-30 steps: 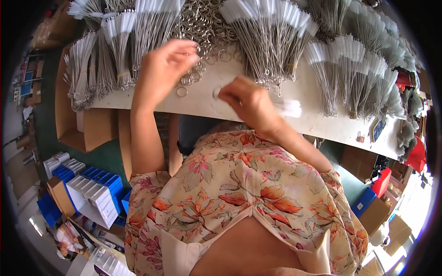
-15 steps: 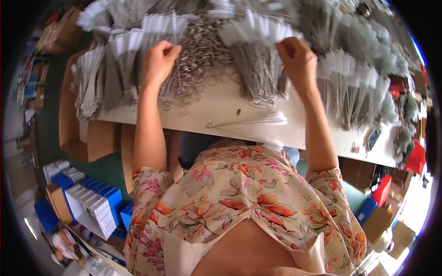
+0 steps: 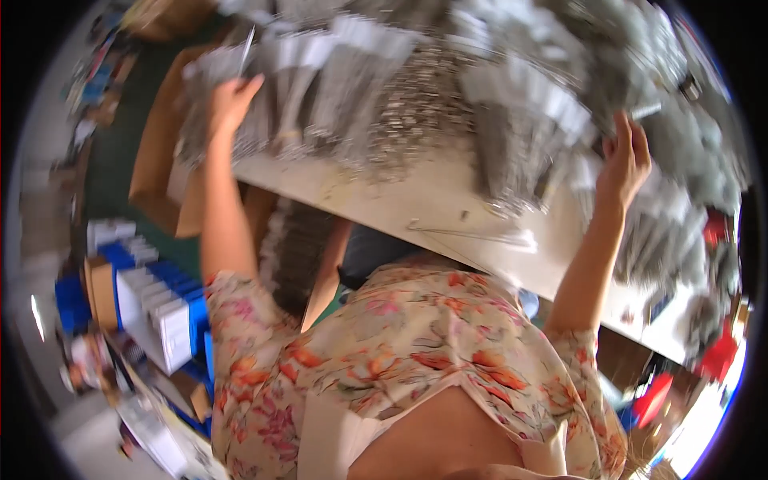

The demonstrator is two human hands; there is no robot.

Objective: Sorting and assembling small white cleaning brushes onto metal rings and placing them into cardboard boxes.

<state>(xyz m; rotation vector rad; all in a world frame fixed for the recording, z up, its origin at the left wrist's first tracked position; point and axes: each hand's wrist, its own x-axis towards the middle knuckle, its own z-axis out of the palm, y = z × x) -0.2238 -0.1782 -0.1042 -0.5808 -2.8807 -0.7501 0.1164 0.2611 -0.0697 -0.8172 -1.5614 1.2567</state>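
My left hand point(image 3: 232, 102) is raised over the bunches at the far left of the table. Its fingers pinch a thin wire straw brush point(image 3: 249, 46), whose white end sticks up. To the right, my right hand point(image 3: 626, 164) is held up over other bunches, its fingers bent together. A white brush end point(image 3: 646, 110) shows at its fingertips; its wire is lost in the blur. Between the hands lies a heap of small metal loops point(image 3: 420, 100), with a bunch of straw brushes point(image 3: 520, 120) right of it. A few loose brushes point(image 3: 472, 235) lie near the table's front edge.
More bunched brushes point(image 3: 324, 88) stand along the pale table point(image 3: 360, 192). A cardboard box point(image 3: 164, 152) is beside its left end. Blue and white bins point(image 3: 164, 316) stand on the left. Red items point(image 3: 720, 352) are at the right.
The view has swung, so the table now slants. My left hand has moved left with its brush. My right hand has moved right, away from the middle bunch, with a white brush end at its fingertips.
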